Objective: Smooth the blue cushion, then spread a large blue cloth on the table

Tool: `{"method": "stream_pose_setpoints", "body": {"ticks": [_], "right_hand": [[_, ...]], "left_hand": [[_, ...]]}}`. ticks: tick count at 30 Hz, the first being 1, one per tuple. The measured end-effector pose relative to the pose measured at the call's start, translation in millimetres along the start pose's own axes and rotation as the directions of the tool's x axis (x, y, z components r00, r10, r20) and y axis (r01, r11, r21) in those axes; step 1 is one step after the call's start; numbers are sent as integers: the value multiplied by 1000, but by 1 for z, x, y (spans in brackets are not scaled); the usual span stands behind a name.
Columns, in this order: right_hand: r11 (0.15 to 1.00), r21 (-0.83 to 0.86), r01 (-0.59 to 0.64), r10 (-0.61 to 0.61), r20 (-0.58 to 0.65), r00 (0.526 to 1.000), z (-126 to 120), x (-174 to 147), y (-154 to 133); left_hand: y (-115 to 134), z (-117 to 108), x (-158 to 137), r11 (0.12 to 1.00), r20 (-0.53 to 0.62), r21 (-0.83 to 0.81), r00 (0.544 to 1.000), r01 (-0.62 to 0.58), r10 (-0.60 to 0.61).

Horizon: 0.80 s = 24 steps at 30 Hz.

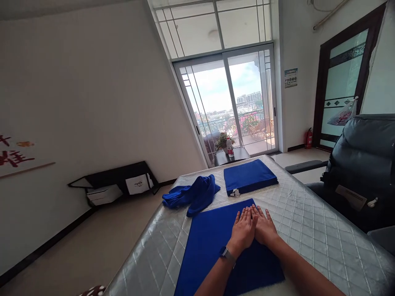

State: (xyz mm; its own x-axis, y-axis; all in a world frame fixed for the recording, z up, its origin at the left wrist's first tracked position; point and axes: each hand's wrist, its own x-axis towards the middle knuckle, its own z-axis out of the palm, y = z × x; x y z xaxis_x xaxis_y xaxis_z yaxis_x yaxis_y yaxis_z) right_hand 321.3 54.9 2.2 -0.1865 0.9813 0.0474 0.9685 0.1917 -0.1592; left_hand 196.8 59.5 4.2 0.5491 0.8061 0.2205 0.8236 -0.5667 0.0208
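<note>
A blue cloth (206, 246) lies spread flat on the quilted, plastic-covered mattress (317, 218). My left hand (244, 230), with a watch on its wrist, rests flat on the upper right part of this cloth, fingers stretched out. Beside it, my right hand (263, 225) also lies flat, near the cloth's right edge. The two hands touch or overlap slightly at the fingers and thumb. Beyond them sits a neat stack of folded blue cloths (250, 174) with white tags at its near corner. A crumpled blue cloth (194, 193) lies at the far left, touching the flat one's corner.
A black armchair (364, 164) stands close on the right. Past the mattress's far end, a small table (239, 155) holds a bottle (230, 147) and a plant (222, 141). A low black rack (117, 176) with white boxes stands along the left wall.
</note>
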Motion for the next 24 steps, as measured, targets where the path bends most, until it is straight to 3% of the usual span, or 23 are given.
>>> {"method": "stream_pose_setpoints", "body": {"ticks": [5,9,20,24], "right_hand": [[997,54,-53,51,25,998,-3,2,-3],[993,90,-83,81,21,996,-5,2,-5],[995,68,-78,78,-9,997,3,4,-4],[996,50,-79,80,-20,997,7,6,-4]], "left_hand": [[-20,0,-14,997,21,28,998,67,-67],[-42,-7,-33,981,53,48,980,190,-192],[-130,-13,-114,927,67,93,926,364,-371],[-149,-7,-129,908,32,65,908,415,-418]]}}
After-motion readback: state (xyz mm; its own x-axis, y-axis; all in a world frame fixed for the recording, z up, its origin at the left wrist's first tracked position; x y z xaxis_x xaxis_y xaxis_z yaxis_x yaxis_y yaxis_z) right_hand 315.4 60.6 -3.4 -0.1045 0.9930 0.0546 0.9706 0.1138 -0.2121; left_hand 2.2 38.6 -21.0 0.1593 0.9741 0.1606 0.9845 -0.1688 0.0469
